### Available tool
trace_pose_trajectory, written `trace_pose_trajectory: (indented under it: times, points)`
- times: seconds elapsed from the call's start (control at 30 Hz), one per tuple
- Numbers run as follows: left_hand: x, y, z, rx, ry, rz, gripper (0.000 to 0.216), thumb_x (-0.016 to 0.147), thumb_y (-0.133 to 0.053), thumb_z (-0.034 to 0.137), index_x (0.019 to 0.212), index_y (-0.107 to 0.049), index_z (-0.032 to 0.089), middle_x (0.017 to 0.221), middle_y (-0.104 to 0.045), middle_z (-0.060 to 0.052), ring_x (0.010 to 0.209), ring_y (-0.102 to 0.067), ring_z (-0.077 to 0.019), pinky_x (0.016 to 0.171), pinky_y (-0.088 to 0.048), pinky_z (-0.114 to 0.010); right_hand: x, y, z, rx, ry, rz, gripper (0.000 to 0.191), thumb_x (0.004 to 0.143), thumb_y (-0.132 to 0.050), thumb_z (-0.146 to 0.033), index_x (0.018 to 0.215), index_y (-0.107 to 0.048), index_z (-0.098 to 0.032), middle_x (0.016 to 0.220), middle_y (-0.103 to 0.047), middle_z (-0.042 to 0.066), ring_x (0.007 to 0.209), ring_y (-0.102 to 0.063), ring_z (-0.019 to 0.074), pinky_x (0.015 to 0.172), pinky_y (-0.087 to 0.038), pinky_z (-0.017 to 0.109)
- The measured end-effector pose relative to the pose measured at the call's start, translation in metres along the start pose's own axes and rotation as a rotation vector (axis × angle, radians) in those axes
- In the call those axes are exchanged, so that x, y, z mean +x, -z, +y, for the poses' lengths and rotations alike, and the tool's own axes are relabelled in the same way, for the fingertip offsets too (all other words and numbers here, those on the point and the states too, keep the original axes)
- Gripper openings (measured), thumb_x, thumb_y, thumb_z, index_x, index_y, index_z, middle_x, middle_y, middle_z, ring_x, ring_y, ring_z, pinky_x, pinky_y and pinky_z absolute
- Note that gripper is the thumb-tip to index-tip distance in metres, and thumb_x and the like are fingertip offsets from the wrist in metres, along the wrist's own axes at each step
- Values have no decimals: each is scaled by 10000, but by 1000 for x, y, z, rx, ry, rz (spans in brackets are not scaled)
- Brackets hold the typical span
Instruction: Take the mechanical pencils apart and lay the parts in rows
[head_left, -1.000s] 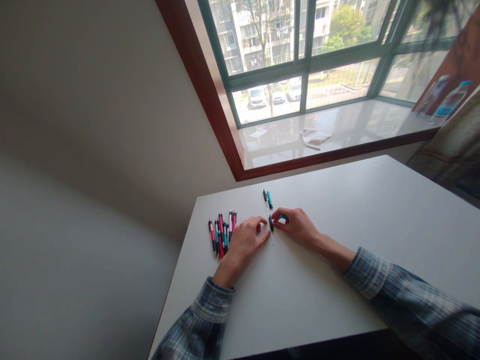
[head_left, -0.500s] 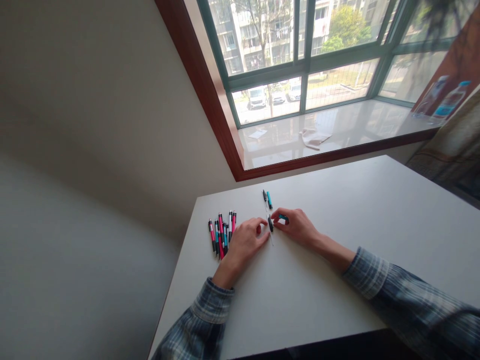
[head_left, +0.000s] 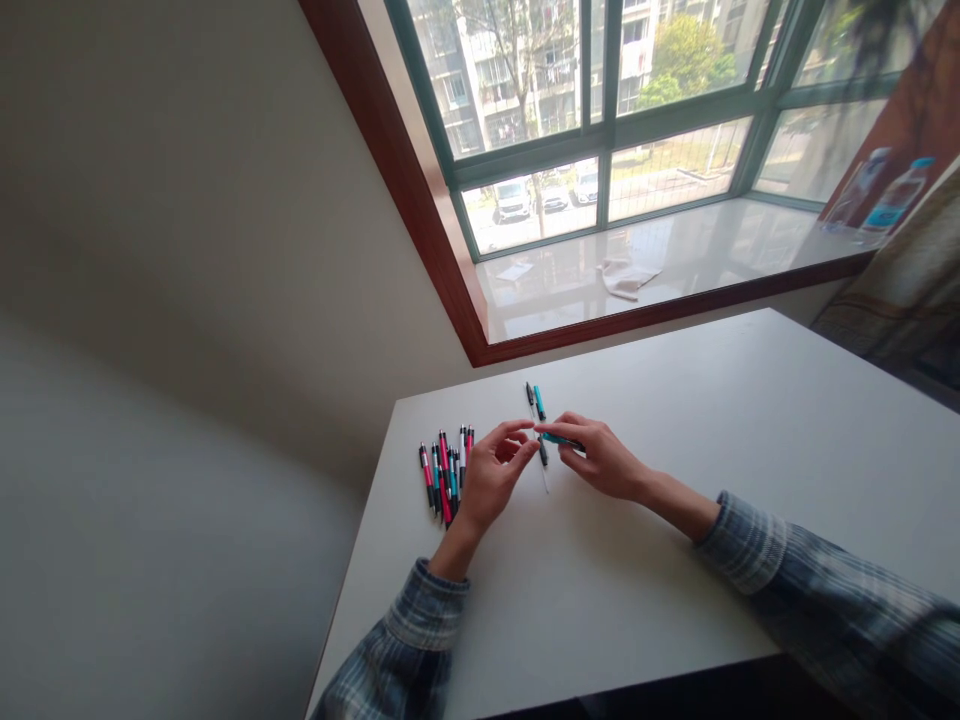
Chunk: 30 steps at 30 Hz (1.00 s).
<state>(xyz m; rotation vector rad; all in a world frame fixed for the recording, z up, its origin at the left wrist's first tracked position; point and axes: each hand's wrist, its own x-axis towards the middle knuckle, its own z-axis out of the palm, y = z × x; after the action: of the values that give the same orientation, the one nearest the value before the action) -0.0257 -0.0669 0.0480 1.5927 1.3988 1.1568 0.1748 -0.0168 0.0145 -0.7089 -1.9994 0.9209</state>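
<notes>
My right hand [head_left: 606, 458] holds a teal pen barrel [head_left: 562, 440] between thumb and fingers, its end pointing left. Facing it, my left hand [head_left: 491, 478] has its thumb and index finger apart, with nothing visible between them. Below the fingertips lies a black pen part [head_left: 544, 455], with a thin refill [head_left: 547, 484] by it on the white table [head_left: 600, 590]. Just beyond the hands lie another black pen part [head_left: 529, 394] and a teal pen barrel [head_left: 539, 400], side by side. Several pink, teal and white click pens [head_left: 444, 465] lie left of my left hand, which partly hides them.
A wall [head_left: 187, 300] runs along the table's left. Behind the table, a red-brown window frame [head_left: 555, 340] edges a sill with a crumpled cloth [head_left: 628, 277], a paper scrap [head_left: 514, 271] and plastic bottles [head_left: 896, 200]. A curtain [head_left: 885, 290] hangs at right.
My left hand has lifted off the black pen part and its fingers have spread. The teal barrel in my right hand has swung out toward the left hand.
</notes>
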Motion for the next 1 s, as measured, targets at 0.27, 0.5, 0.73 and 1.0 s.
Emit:
trace_pose_trajectory:
  times: [0.27,0.5,0.73,1.0]
  points:
    - [3,4,-2,-170,60,-10,250,842,-805,387,968,-759,175,794,-737,-34,707,-685,-164,694,-559,-280,0,-2,-1,315,-117,-12,382,911,-652,-221,1288,-708,-245,1025,-770,62,957,-729,214,851,-588,353]
    - [2,5,1,-248,137,-47,260,818,-826,375,970,-774,171,849,-763,-48,759,-716,-179,767,-593,-317,4,1,5,638,-263,-41,443,837,-807,-367,1233,-684,-212,1047,-790,101,926,-754,249,833,-596,406]
    - [2,6,-1,-361,219,41,276,749,-873,358,918,-769,166,862,-748,-37,805,-708,-172,836,-591,-325,7,5,6,793,-442,126,449,745,-890,-373,1134,-729,-218,964,-738,39,853,-722,190,869,-574,381]
    - [-9,-11,4,-463,335,-72,289,721,-890,316,904,-732,158,836,-736,-40,794,-687,-163,865,-567,-337,7,7,2,962,-463,216,422,720,-911,-347,1084,-727,-237,961,-747,21,840,-665,144,861,-523,315]
